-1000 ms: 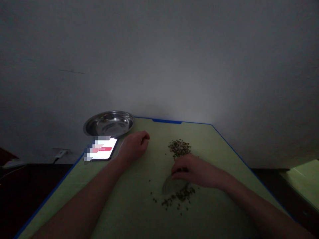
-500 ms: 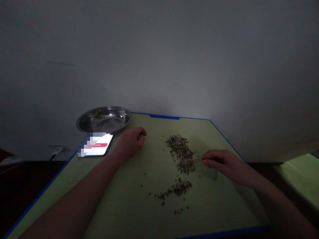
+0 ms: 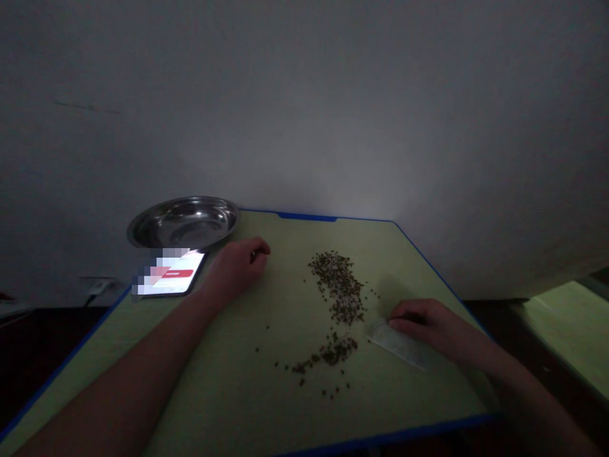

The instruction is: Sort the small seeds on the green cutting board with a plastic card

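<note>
Small dark grains mixed with pale ones, like seeds, form a larger pile (image 3: 340, 279) on the table, with a smaller pile (image 3: 335, 350) nearer me. My right hand (image 3: 428, 327), right of the piles, pinches a thin translucent whitish piece (image 3: 399, 348) between thumb and fingers. It looks like a flat sheet or small bag; I cannot tell which. Its left tip lies close to the grains without covering them. My left hand (image 3: 238, 263) rests on the table with its fingers curled closed, beside the phone, and nothing shows in it.
A steel basin (image 3: 185, 222) stands at the table's back left. In front of it lies a phone (image 3: 178, 279) with a lit screen. The pale green table (image 3: 228, 393) has a blue edge and meets a grey wall (image 3: 304, 114). Scattered grains lie left of the smaller pile.
My right hand has moved down and away from the larger pile with the whitish piece, which now shows more fully. The view has shifted slightly; my left hand keeps its pose.
</note>
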{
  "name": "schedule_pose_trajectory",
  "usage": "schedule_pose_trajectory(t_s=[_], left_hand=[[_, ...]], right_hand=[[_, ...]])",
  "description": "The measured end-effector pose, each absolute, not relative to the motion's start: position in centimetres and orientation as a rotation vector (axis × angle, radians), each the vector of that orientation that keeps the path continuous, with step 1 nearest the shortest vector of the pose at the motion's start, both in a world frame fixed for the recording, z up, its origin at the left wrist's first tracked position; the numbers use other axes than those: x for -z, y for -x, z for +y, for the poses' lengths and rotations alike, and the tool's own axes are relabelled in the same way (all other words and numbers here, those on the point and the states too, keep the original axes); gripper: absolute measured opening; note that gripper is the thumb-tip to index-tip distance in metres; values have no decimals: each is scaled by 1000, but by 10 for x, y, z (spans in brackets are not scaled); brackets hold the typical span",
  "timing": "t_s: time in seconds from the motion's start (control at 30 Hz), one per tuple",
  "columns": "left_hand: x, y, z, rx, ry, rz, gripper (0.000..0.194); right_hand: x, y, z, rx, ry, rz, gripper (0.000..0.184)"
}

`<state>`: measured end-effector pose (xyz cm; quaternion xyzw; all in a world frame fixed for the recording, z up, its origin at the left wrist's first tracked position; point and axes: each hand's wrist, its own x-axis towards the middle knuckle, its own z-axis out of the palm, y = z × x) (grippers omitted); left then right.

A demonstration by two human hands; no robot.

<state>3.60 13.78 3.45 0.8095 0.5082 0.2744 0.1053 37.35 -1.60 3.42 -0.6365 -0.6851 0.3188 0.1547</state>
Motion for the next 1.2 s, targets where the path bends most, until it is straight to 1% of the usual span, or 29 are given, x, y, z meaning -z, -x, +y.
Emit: schedule_pose_trajectory(t_s=[0.43,0.93,1.2], left_hand=[[-35,-36,137,-823,-2407,1477,22],[-33,-37,137,-855,-2400,1430,26],[-35,-38,136,-840,-2400,1432,24]], right_hand=[[-29,-331,-34,-935,1867,-2042,23],[-35,-334,-43,-947,1826,-2099,25],[-34,-322,-42,-946,1794,-2096,22]])
